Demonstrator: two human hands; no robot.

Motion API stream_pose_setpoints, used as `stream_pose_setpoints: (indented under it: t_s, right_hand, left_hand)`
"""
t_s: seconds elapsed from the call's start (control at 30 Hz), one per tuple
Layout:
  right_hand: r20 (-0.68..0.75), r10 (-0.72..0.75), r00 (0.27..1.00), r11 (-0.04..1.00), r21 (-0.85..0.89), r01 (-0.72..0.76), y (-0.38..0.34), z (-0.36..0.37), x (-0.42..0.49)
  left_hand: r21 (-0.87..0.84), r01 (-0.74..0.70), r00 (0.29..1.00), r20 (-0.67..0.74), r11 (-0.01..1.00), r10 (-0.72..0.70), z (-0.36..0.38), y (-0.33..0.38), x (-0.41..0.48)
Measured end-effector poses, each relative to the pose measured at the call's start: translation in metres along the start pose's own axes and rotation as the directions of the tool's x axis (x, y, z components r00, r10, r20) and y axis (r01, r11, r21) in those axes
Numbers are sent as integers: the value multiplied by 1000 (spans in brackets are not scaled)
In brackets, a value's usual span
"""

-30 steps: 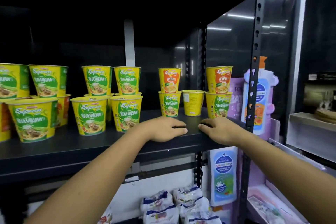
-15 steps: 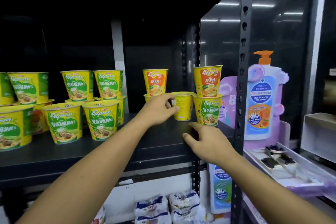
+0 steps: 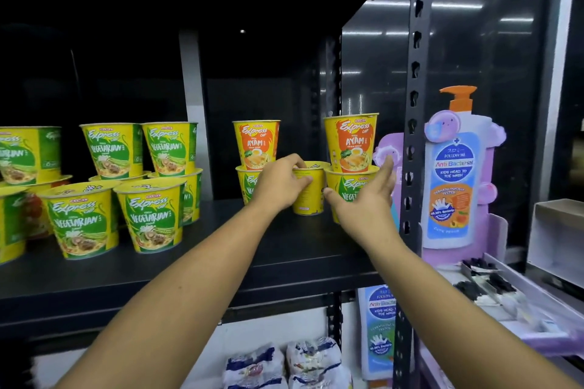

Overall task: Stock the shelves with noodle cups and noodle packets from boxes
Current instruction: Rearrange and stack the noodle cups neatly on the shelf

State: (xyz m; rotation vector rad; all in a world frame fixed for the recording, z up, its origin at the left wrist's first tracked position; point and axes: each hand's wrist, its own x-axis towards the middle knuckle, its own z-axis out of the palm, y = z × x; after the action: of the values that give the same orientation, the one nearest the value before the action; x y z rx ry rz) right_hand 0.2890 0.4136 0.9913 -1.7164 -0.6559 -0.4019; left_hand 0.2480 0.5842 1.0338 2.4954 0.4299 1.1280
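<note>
— The fingers [image 3: 292, 163] of the left hand [image 3: 279, 181]: how do they lie?
— Curled round the yellow noodle cup [image 3: 309, 199], with the fingertips over its rim and the thumb across its front. The cup stands upright on the dark shelf [image 3: 221, 262].
— And the right hand [image 3: 363, 202]?
— Its fingers [image 3: 384, 174] are stretched out straight and hold nothing. The thumb reaches towards the right side of the same cup; whether it touches cannot be told. The palm lies in front of a green Vegetarian cup [image 3: 346, 181].
— What flanks the held cup?
— Two stacks, just beside it. On the right, an orange Ayam cup [image 3: 350, 144] sits on that Vegetarian cup. On the left, another Ayam cup [image 3: 256, 145] sits on a second Vegetarian cup [image 3: 248, 183], partly hidden by the left hand.
— Further out?
— Well to the left on the same shelf stands a group of Vegetarian cups [image 3: 151, 215], some stacked two high. To the right, a perforated metal upright [image 3: 414, 98] closes the bay. Beyond it stands a purple cardboard display [image 3: 452, 174] shaped like an antibacterial wash bottle with an orange pump. Below the shelf, white and blue noodle packets [image 3: 284, 363] lie on a lower level.
</note>
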Motion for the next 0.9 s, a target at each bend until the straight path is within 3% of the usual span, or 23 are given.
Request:
stream_pose_setpoints:
  t_s: [0.5,0.9]
  right_hand:
    - [-101,-33,994,998,49,38,21,5,10]
    - [-66,-26,997,998,57,30,21,1,6]
  left_hand:
    - [-217,22,1000,1,976,-23,-4,-2,-6]
    - [-373,78,997,42,924,-67,-34,-3,-39]
